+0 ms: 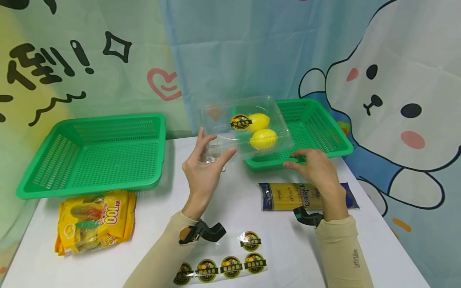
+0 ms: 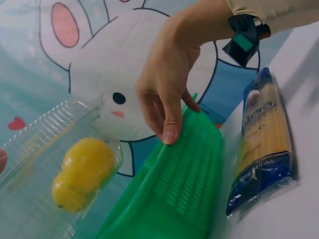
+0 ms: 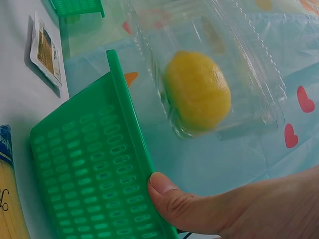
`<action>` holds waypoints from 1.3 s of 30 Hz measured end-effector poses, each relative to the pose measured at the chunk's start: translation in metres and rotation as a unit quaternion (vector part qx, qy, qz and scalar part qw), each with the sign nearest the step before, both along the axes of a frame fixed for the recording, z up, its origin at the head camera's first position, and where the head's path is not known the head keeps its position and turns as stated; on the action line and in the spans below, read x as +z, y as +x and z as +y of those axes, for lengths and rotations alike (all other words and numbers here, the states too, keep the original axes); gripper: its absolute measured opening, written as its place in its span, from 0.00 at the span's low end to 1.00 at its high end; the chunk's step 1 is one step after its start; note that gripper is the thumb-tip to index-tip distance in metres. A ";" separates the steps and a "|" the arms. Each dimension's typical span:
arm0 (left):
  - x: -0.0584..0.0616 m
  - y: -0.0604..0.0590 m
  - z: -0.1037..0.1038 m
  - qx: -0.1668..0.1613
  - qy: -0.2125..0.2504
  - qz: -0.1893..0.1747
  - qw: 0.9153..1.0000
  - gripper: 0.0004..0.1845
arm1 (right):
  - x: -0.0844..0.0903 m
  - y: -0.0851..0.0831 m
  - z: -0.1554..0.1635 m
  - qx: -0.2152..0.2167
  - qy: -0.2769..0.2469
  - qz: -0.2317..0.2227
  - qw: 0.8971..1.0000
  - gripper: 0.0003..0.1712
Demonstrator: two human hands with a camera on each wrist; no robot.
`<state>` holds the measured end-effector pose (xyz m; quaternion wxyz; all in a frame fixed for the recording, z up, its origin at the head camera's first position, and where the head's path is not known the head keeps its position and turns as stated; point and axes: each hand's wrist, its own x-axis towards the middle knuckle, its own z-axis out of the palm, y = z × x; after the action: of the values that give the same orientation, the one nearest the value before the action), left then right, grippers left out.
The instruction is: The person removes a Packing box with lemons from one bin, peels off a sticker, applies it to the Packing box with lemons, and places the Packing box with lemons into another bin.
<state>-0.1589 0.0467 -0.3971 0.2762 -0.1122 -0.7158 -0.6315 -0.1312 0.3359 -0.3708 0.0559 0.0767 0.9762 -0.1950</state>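
Head view: a clear plastic clamshell box [image 1: 248, 124] holding two yellow lemons [image 1: 261, 130] and bearing a round black-and-yellow sticker [image 1: 240, 122] sits tilted over the near left corner of the right green perforated plastic basket [image 1: 317, 128]. The left hand [image 1: 205, 164] is raised just beside the box's left end, fingers relaxed and spread; whether the fingertips touch the box cannot be told. It grasps nothing. The right hand [image 1: 317, 168] rests on the basket's near rim, fingers nearly straight, thumb against the rim in the right wrist view.

On the white table [image 1: 237, 192]: a second green basket [image 1: 97, 154] at left, a yellow snack bag [image 1: 95, 222] in front of it, a blue-ended spaghetti packet [image 1: 288, 196] under the right wrist, and a sheet of round stickers [image 1: 227, 264] near the front edge.
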 end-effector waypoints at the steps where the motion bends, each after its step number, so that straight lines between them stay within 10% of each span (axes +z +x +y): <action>1: 0.001 -0.001 0.002 -0.003 0.001 -0.002 1.000 0.27 | 0.000 0.000 0.000 0.000 0.001 0.001 1.000 0.31; 39: 0.003 -0.027 0.073 -0.034 -0.035 -0.057 0.997 0.29 | 0.003 0.001 -0.001 -0.008 0.014 0.002 1.000 0.30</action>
<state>-0.1855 0.1197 -0.3942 0.2090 -0.1102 -0.7477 -0.6205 -0.1298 0.3346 -0.3680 0.0510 0.0845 0.9783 -0.1823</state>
